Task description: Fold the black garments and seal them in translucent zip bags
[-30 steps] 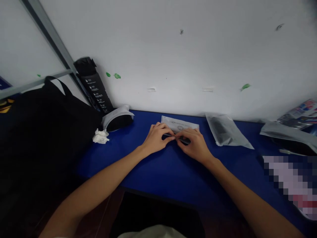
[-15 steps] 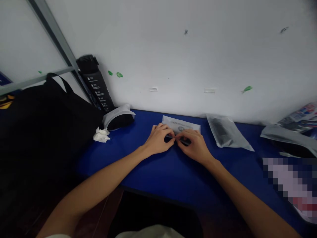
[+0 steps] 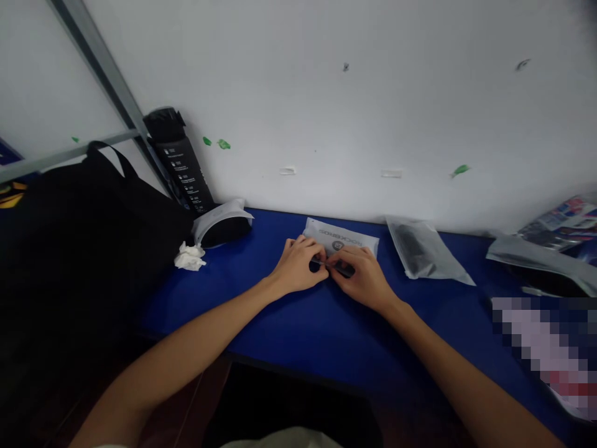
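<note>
A translucent pouch with dark lettering (image 3: 345, 235) lies on the blue table (image 3: 289, 330), close to the wall. My left hand (image 3: 299, 264) pinches the pouch's near edge, thumb and fingertips pressed together. Right beside it, my right hand (image 3: 359, 272) grips the same edge, its fingertips nearly touching those of my left. Something dark shows between the fingers of each hand at that edge; I cannot tell what it is. My fingers hide part of the near side.
A black bag (image 3: 88, 236), a black bottle (image 3: 183, 165), crumpled tissue (image 3: 189, 256) and a pouch with a dark item (image 3: 226, 227) stand or lie left. To the right are another translucent pouch (image 3: 422, 250), a further pouch (image 3: 545, 258) and a blurred-out object (image 3: 545, 354).
Both hands stay at the pouch's near edge, with a slight shift of the fingers. More of the pouch's lettering shows. The whole view has shifted slightly.
</note>
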Action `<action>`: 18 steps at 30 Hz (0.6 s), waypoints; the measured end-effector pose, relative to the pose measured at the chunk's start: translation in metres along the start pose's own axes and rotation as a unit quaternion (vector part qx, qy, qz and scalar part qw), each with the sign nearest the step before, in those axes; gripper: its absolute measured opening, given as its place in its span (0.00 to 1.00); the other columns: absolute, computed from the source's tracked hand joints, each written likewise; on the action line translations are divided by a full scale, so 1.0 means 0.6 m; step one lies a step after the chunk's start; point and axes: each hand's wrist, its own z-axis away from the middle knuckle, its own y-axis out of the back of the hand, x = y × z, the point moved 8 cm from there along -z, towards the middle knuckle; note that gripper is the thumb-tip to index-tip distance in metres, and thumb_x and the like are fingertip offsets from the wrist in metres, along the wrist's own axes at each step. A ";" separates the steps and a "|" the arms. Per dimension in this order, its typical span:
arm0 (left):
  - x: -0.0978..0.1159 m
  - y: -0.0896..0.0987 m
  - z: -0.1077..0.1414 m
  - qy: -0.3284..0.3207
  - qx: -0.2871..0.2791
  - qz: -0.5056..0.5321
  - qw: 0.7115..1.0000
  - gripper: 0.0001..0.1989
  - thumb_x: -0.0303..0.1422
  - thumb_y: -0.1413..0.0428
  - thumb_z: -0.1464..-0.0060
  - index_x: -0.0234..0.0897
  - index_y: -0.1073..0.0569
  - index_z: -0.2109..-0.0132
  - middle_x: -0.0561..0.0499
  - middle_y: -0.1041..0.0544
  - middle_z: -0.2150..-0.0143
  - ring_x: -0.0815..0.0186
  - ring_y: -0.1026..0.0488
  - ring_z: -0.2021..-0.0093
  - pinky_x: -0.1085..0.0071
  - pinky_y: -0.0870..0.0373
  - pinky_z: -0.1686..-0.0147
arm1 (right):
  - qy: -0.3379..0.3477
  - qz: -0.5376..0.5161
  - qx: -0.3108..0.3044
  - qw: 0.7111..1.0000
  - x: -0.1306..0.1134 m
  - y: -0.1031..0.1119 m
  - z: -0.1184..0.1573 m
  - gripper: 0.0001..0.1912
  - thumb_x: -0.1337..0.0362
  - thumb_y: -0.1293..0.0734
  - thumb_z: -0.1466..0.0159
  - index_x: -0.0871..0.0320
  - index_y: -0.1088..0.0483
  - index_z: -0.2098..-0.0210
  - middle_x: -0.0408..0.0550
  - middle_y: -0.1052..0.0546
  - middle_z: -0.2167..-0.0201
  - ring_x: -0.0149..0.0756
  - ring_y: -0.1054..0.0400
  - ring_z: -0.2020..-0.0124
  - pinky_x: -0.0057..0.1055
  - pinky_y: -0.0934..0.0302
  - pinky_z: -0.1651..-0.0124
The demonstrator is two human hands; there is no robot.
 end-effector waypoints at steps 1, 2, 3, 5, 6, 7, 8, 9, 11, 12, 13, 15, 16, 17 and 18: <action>0.000 0.000 0.000 0.002 -0.003 0.000 1.000 0.05 0.29 0.38 0.45 0.41 0.26 0.62 0.52 0.21 0.59 0.56 0.28 0.51 0.55 0.38 0.50 | 0.000 0.000 0.001 1.000 0.000 0.000 0.000 0.06 0.72 0.31 0.37 0.54 0.25 0.64 0.43 0.21 0.67 0.39 0.27 0.65 0.41 0.42 0.54; 0.000 -0.001 0.000 0.003 -0.006 0.000 1.000 0.05 0.29 0.38 0.45 0.41 0.26 0.62 0.52 0.21 0.59 0.55 0.28 0.51 0.55 0.38 0.50 | 0.001 0.000 0.001 1.000 0.000 -0.001 0.001 0.06 0.72 0.31 0.36 0.54 0.25 0.64 0.43 0.21 0.67 0.39 0.27 0.65 0.41 0.42 0.54; 0.000 -0.001 0.000 0.004 -0.008 0.001 1.000 0.05 0.28 0.38 0.45 0.41 0.27 0.62 0.52 0.21 0.59 0.55 0.28 0.51 0.55 0.38 0.50 | 0.001 0.000 0.001 1.000 0.000 -0.001 0.001 0.06 0.71 0.31 0.36 0.54 0.25 0.64 0.43 0.21 0.67 0.39 0.27 0.65 0.40 0.43 0.54; 0.000 -0.002 0.001 0.002 -0.011 0.003 1.000 0.05 0.28 0.39 0.45 0.41 0.27 0.62 0.52 0.21 0.58 0.56 0.28 0.51 0.55 0.39 0.50 | 0.002 0.001 -0.003 1.000 0.001 -0.002 0.001 0.05 0.71 0.31 0.36 0.54 0.25 0.64 0.43 0.21 0.68 0.39 0.27 0.65 0.40 0.43 0.55; -0.001 -0.002 0.001 0.002 -0.011 0.003 1.000 0.05 0.27 0.39 0.46 0.41 0.27 0.61 0.52 0.21 0.58 0.56 0.28 0.51 0.55 0.39 0.50 | 0.003 0.002 -0.004 1.000 0.001 -0.003 0.001 0.05 0.71 0.31 0.36 0.54 0.25 0.64 0.43 0.22 0.68 0.39 0.27 0.66 0.40 0.43 0.55; -0.001 -0.002 0.001 0.001 -0.010 0.003 1.000 0.05 0.27 0.39 0.46 0.41 0.27 0.61 0.52 0.21 0.59 0.56 0.28 0.51 0.55 0.39 0.50 | 0.003 0.003 -0.005 1.000 0.001 -0.003 0.001 0.05 0.71 0.31 0.36 0.54 0.25 0.64 0.43 0.22 0.68 0.39 0.27 0.66 0.40 0.43 0.55; -0.001 -0.003 0.001 0.000 -0.009 0.002 1.000 0.06 0.27 0.40 0.46 0.41 0.27 0.61 0.52 0.22 0.59 0.56 0.28 0.51 0.55 0.39 0.50 | 0.002 0.003 -0.004 1.000 0.001 -0.002 0.001 0.05 0.71 0.31 0.36 0.54 0.25 0.64 0.43 0.22 0.69 0.39 0.27 0.66 0.40 0.43 0.55; -0.001 -0.003 0.001 -0.001 -0.009 0.002 1.000 0.06 0.26 0.40 0.46 0.41 0.27 0.61 0.52 0.22 0.59 0.56 0.28 0.51 0.55 0.39 0.50 | 0.001 0.003 -0.003 1.000 0.001 -0.002 0.000 0.05 0.70 0.31 0.36 0.54 0.25 0.64 0.43 0.22 0.69 0.39 0.27 0.66 0.40 0.43 0.55; -0.002 -0.005 0.002 0.000 -0.011 -0.001 1.000 0.07 0.25 0.41 0.46 0.41 0.27 0.61 0.52 0.22 0.59 0.56 0.28 0.51 0.55 0.39 0.50 | -0.002 0.002 -0.002 1.000 0.002 -0.001 0.000 0.04 0.70 0.30 0.36 0.54 0.25 0.64 0.43 0.22 0.69 0.39 0.27 0.66 0.40 0.43 0.55; -0.002 -0.005 0.002 0.001 -0.015 -0.001 1.000 0.07 0.25 0.41 0.46 0.41 0.26 0.61 0.52 0.22 0.59 0.56 0.28 0.51 0.55 0.39 0.50 | -0.004 0.002 -0.003 1.000 0.002 -0.001 0.000 0.04 0.70 0.30 0.36 0.54 0.25 0.64 0.43 0.22 0.68 0.39 0.27 0.66 0.40 0.42 0.55; -0.003 -0.006 0.002 0.003 -0.018 -0.001 1.000 0.07 0.24 0.41 0.46 0.41 0.26 0.61 0.52 0.22 0.58 0.56 0.28 0.51 0.55 0.39 0.50 | -0.005 0.001 -0.003 1.000 0.002 0.000 0.000 0.04 0.70 0.30 0.36 0.54 0.25 0.64 0.43 0.22 0.68 0.39 0.27 0.66 0.40 0.42 0.55; -0.004 -0.007 0.002 0.006 -0.024 -0.001 1.000 0.09 0.23 0.42 0.46 0.41 0.26 0.60 0.51 0.21 0.58 0.55 0.28 0.50 0.54 0.39 0.49 | -0.006 -0.001 -0.002 1.000 0.002 0.000 0.000 0.04 0.69 0.30 0.36 0.54 0.25 0.64 0.43 0.21 0.68 0.39 0.27 0.66 0.40 0.42 0.55; -0.004 -0.008 0.002 0.005 -0.027 -0.001 1.000 0.09 0.23 0.43 0.46 0.41 0.26 0.60 0.51 0.21 0.57 0.55 0.28 0.50 0.54 0.39 0.49 | -0.005 -0.003 -0.001 1.000 0.002 0.000 0.000 0.04 0.69 0.30 0.36 0.54 0.25 0.64 0.43 0.21 0.68 0.39 0.27 0.66 0.40 0.42 0.55; -0.004 -0.008 0.003 0.004 -0.028 -0.001 1.000 0.10 0.22 0.44 0.47 0.42 0.26 0.60 0.51 0.21 0.57 0.55 0.28 0.50 0.54 0.39 0.48 | -0.005 -0.004 -0.001 1.000 0.002 0.000 0.000 0.04 0.69 0.30 0.36 0.54 0.25 0.64 0.43 0.22 0.68 0.39 0.27 0.66 0.40 0.42 0.55; -0.004 -0.008 0.003 0.003 -0.028 -0.002 1.000 0.11 0.21 0.44 0.47 0.42 0.26 0.60 0.51 0.21 0.57 0.55 0.28 0.50 0.54 0.39 0.48 | -0.004 -0.004 -0.001 1.000 0.003 -0.001 0.000 0.04 0.69 0.31 0.36 0.54 0.25 0.64 0.43 0.22 0.69 0.39 0.27 0.66 0.40 0.42 0.55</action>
